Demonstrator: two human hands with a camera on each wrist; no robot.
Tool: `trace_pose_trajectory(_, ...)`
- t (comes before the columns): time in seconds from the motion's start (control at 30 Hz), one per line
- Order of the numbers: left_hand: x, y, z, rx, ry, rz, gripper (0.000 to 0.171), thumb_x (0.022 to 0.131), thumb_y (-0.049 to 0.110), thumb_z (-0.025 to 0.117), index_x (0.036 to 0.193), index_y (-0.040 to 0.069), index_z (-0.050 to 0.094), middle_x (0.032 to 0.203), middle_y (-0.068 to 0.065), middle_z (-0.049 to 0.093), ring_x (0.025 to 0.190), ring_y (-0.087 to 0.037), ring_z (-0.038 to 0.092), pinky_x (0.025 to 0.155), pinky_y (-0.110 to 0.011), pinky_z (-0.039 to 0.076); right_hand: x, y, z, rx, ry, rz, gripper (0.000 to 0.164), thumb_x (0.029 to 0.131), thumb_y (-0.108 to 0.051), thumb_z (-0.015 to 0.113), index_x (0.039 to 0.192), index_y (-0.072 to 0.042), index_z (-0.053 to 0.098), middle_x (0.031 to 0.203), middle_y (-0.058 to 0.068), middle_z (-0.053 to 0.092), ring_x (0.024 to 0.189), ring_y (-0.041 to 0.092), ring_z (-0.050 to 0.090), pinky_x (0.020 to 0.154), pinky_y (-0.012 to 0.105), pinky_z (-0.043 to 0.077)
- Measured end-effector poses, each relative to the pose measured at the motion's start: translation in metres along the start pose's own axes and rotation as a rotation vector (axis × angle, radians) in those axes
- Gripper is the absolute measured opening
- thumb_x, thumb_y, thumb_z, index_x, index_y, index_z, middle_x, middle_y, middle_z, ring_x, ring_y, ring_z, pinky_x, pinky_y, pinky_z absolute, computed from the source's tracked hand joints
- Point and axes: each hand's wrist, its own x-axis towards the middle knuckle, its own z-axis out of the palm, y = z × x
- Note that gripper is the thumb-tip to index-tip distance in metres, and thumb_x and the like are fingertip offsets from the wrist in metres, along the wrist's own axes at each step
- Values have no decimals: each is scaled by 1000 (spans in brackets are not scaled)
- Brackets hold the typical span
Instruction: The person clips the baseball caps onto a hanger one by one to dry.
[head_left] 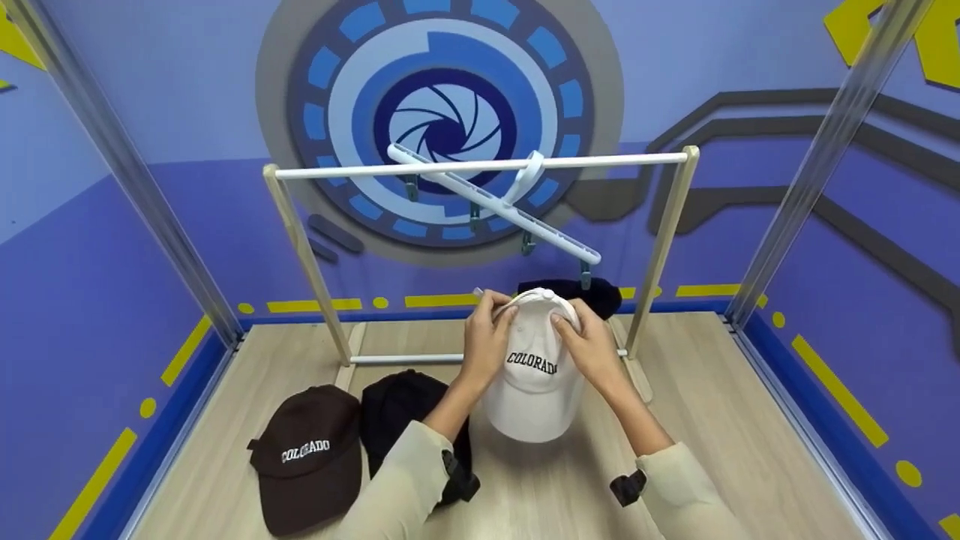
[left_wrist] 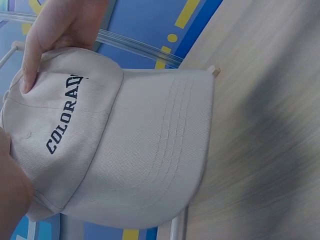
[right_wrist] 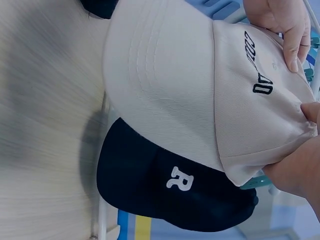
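1. White cloth was bunched in both hands: the left hand [head_left: 486,337] and the right hand [head_left: 592,346] each pinched the crown of the white cap [head_left: 535,386], thumbs in front.

2. The white cap was held above the table [head_left: 720,420], between its left and right edges and toward the far edge, brim downward, below the hanger [head_left: 491,200].

3. Only the crown's upper sides were gripped; had one thumb eased, the white cap could have tipped and dropped.

4. The hanger hung aslant by one hook from the rail [head_left: 360,171], so a knock might have swung it or slid it along.

5. Close behind was a dark cap [right_wrist: 145,172] lettered R; brushing it could have shifted it. Whether the end clip [head_left: 586,276] held it was hard to tell.

6. Most fingers were hidden behind the crown. Toward the near left corner, beside the brown cap [head_left: 307,472], a black cap [head_left: 409,405] lay partly under the left sleeve [head_left: 401,480]. The near edge was cut off.
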Motion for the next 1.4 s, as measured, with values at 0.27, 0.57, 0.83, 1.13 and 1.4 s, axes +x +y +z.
trace_pose_trajectory(0.27,0,-7,4,28,5,4,7,92,7,59,98,3,57,95,-9,62,93,-16,62,85,-25,51,2,1,-1,-8,0,10,13,91,-24,64,101,-15,64,93,1,65,83,18,57,74,34,45)
trace_pose_trajectory(0.57,1,-5,6,83,21,1,7,92,9,60,98,5,58,93,-6,64,90,-15,62,82,-27,51,5,-1,1,-73,31,4,14,91,-24,64,101,-15,65,94,3,66,82,18,57,73,34,44)
trace_pose_trajectory(0.83,12,-6,7,83,31,9,7,93,10,59,98,6,57,94,-6,64,92,-14,61,84,-25,50,16,-2,3,-66,61,-14,15,91,-24,64,101,-13,64,92,4,66,81,20,56,72,35,43)
trace_pose_trajectory(1.13,16,-8,4,105,45,-16,6,92,8,59,98,7,57,94,-4,63,93,-14,61,85,-26,50,20,-2,8,-57,53,-22,16,91,-23,63,104,-14,65,96,4,67,84,19,59,73,35,45)
trace_pose_trajectory(1.4,25,-9,4,158,18,0,6,93,11,59,98,8,57,95,-3,62,92,-14,59,85,-29,48,28,-1,10,-39,98,-42,14,90,-22,65,99,-11,65,90,4,66,79,19,57,69,33,44)
